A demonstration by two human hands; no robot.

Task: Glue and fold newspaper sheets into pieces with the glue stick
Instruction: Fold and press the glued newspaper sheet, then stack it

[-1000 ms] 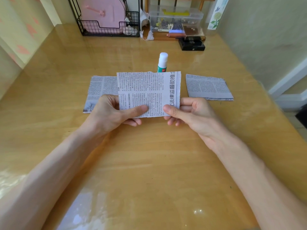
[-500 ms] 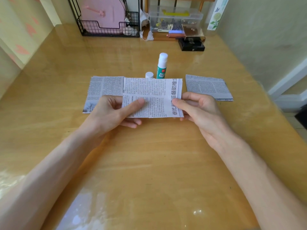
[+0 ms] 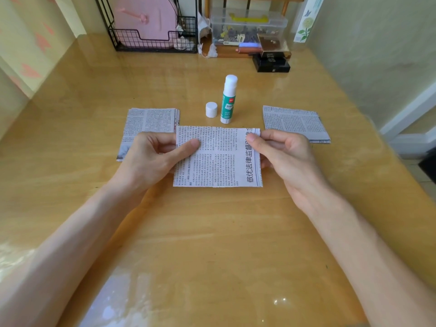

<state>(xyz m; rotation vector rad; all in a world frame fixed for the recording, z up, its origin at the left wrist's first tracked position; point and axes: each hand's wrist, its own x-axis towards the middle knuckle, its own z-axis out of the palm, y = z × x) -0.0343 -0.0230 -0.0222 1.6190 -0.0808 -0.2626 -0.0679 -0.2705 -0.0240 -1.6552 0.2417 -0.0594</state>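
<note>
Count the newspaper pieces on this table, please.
3: the held newspaper piece between left hand and right hand, the left newspaper stack, the right newspaper piece. Stacks may hide more.

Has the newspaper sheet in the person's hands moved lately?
Yes. The printed newspaper sheet has dropped toward the person, away from the upright green-and-white glue stick, whose base and small white cap it hid before.

The left hand [image 3: 151,159] covers part of the newspaper stack [image 3: 151,119]. Its fingertips, and those of the right hand [image 3: 287,161], are hidden behind the newspaper sheet [image 3: 217,161]. At the far edge of the desk [image 3: 212,232], the clear box [image 3: 247,27] holds small items, perhaps clips, too small to tell.
</note>
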